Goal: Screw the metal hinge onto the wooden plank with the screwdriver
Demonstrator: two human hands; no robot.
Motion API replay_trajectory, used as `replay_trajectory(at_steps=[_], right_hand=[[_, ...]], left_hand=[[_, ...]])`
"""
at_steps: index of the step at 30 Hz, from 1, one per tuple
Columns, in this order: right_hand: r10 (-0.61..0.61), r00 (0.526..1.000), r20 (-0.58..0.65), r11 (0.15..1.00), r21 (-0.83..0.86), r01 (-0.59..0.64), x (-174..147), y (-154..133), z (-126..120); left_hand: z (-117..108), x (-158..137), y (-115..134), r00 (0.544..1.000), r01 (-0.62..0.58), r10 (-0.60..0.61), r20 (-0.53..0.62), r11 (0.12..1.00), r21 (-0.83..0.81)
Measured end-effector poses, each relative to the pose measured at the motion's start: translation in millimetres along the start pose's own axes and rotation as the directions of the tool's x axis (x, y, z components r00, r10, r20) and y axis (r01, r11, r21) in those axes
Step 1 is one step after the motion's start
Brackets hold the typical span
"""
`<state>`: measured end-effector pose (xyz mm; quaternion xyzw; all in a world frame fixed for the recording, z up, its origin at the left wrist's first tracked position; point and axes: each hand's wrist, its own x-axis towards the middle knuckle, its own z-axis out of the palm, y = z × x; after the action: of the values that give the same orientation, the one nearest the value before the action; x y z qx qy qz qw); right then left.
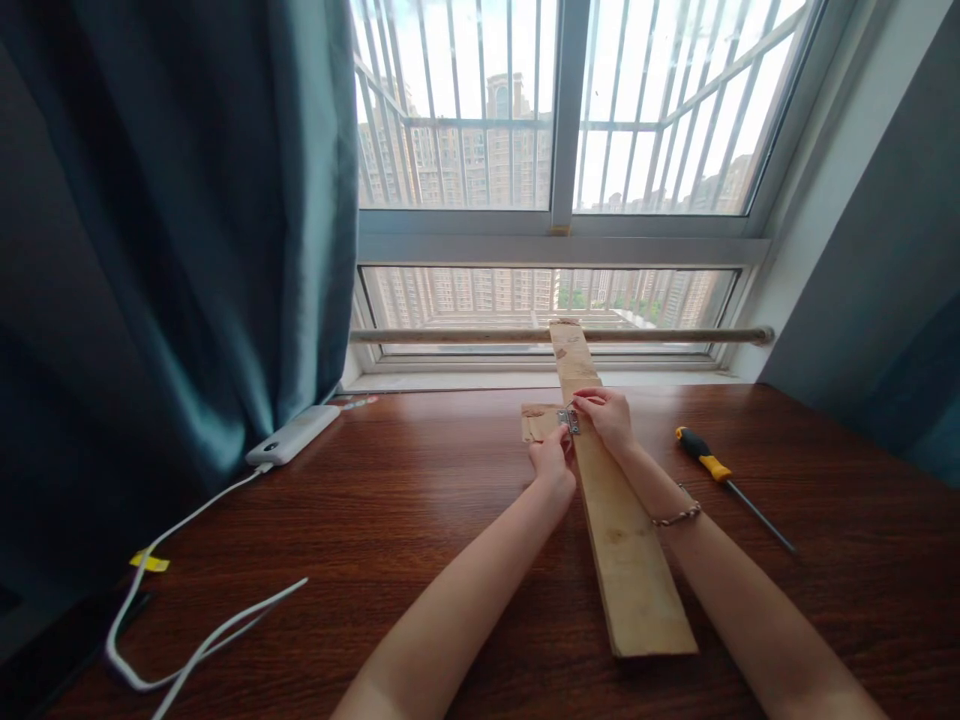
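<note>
A small silver metal hinge [574,423] is located at the left edge of a long, pale wooden plank [619,535], beside a short, light-brown flat piece [533,424]. The plank is laid lengthwise on a dark reddish-brown wooden tabletop [420,520], its far end directed toward the window [551,225]. The hinge is touched at its near edge by the fingertips of the left hand [553,458]; whether its grip is closed cannot be told. The fingers of the right hand [604,415] are brought together at the hinge's upper edge; whether anything is held in that grip cannot be determined. A black-and-yellow-handled screwdriver [731,485] is placed on the right, apart from both hands.
</note>
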<state>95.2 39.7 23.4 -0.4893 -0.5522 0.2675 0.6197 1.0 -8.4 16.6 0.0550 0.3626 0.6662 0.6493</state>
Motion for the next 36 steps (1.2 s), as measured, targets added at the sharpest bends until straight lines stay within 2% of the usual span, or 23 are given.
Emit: replay_trajectory(at_steps=[5,10,15,23,32,36], right_hand=[[-0.167,0.986,0.003,0.975,-0.148,0.166,-6.7,-8.3,2.8],[-0.334,0.942,0.043,0.904,-0.269,0.333,-13.8,-18.0,6.5],[-0.427,0.897,0.113,0.830,-0.345,0.438,-18.9,-21.3,9.0],[-0.464,0.864,0.196,0.774,-0.384,0.503,-21.2,-20.7,10.1],[-0.434,0.871,0.232,0.759,-0.427,0.492,-21.8,-18.9,11.3],[-0.421,0.887,0.188,0.781,-0.424,0.460,-17.5,-31.5,4.1]], left_hand=[[0.4,-3.1,3.0,1.000,0.018,-0.018,-0.001,1.000,0.012],[0.0,-1.0,1.6,1.000,0.013,-0.013,0.007,1.000,-0.009],[1.2,-1.4,1.9,1.000,0.008,-0.008,-0.006,1.000,-0.021],[2.8,-4.0,2.9,1.000,0.004,-0.005,-0.014,0.999,-0.036],[3.7,-6.8,3.8,1.000,0.006,-0.006,-0.008,1.000,0.004],[2.2,-4.6,2.2,1.000,-0.004,0.003,0.007,1.000,0.020]])
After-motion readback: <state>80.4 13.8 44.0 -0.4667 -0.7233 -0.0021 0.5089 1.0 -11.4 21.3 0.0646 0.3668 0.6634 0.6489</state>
